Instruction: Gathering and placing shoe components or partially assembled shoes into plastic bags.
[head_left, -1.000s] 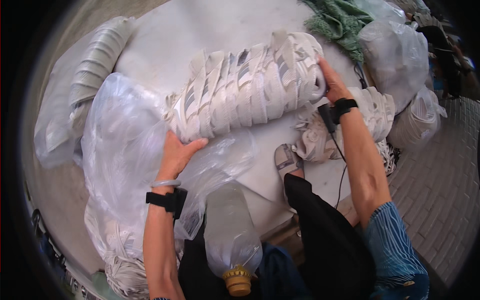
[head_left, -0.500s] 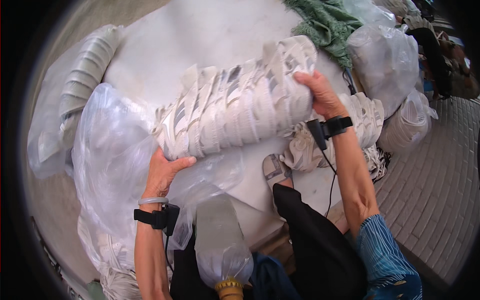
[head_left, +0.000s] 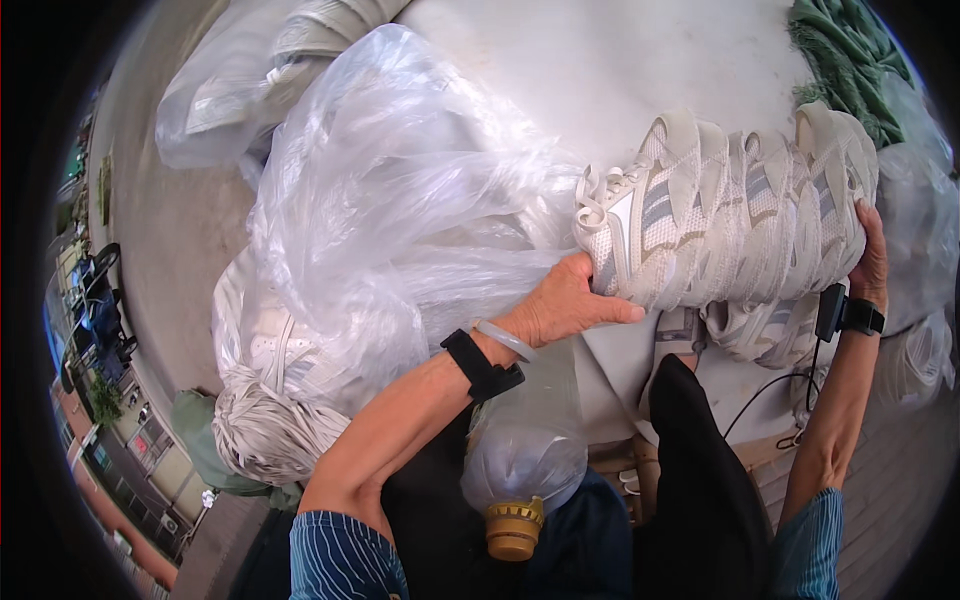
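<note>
A long stack of nested off-white shoe uppers (head_left: 735, 215) lies crosswise over the right part of a white sheet (head_left: 620, 60), toward its near edge; whether it touches the sheet cannot be told. The left hand (head_left: 560, 305) grasps the stack's left end from below, thumb along the near side, other fingers hidden. The right hand (head_left: 872, 262) grips its right end. More shoe uppers (head_left: 755, 332) show just below the stack. A clear plastic bag (head_left: 370, 170) spreads over the sheet's left part, and a frayed green cloth (head_left: 850, 65) lies by its far right corner. A clear bottle (head_left: 525, 465) with a yellow cap (head_left: 515, 532) stands out between the person's black-clad legs.
</note>
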